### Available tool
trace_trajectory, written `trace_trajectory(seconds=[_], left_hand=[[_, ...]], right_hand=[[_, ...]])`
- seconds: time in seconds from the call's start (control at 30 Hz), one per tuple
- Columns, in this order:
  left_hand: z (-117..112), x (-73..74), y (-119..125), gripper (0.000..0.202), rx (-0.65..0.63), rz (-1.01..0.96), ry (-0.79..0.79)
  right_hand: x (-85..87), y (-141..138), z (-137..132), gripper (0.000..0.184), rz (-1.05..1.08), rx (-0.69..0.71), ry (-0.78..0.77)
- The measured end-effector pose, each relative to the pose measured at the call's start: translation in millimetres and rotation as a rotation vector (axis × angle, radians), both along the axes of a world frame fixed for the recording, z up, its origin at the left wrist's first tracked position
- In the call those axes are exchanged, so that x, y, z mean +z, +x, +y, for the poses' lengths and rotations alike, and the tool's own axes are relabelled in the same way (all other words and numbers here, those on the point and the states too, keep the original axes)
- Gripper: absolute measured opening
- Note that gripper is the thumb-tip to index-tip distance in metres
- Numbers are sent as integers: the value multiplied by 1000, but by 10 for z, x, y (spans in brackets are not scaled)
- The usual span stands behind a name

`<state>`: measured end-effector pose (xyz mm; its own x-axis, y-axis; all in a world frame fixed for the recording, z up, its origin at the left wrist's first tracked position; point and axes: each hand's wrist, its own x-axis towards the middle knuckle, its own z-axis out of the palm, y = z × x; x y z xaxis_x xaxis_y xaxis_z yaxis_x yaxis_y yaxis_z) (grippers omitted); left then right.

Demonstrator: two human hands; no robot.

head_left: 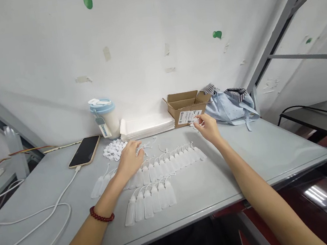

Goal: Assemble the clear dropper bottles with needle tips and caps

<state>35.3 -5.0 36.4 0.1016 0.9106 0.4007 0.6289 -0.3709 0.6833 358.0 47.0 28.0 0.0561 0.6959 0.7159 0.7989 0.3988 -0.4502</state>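
Observation:
My left hand [130,158] hovers at the back of the bottle rows, thumb and forefinger apart, beside a few thin translucent strips [147,145]. A heap of small white caps [114,149] lies just left of it. My right hand [209,129] is in front of the cardboard box, thumb and forefinger pinched on a small white piece whose kind I cannot make out. Between my arms, flat translucent plastic bottles with thin loops lie in rows: a long back row [165,167] partly hidden by my left forearm, and a shorter front row [155,199].
Along the wall stand a lidded cup [106,120], a stack of white flat sheets [148,126], an open cardboard box [186,109] and a light blue cloth bag [228,106]. A phone [84,151] with a white cable [59,201] lies on the left of the grey table [271,147].

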Motion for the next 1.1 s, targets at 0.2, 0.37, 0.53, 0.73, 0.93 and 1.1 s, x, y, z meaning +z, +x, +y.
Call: trace_trajectory(seconds=[0.2,0.37,0.53,0.73,0.93,1.1], left_hand=[[-70,108,36,21,-35,-223,-53],[-166,189,117,26,-152,-486,-217],[-236,219,212,32,-266,-719,-362],[-297,230,271,27,-335,-864,-451],[-352,215,316,21,-355,-899,-501],[-348,210,343,19,-341,-958,-528]], right_hand=[[-1,-133,-42,13,52,82,23],[-23,-607,-259,12,-7,275,-3],[19,-1069,-624,20,-43,508,22],[101,-1218,-817,17,30,580,104],[71,-1209,-805,14,19,665,85],[54,-1218,-809,14,9,621,104]])
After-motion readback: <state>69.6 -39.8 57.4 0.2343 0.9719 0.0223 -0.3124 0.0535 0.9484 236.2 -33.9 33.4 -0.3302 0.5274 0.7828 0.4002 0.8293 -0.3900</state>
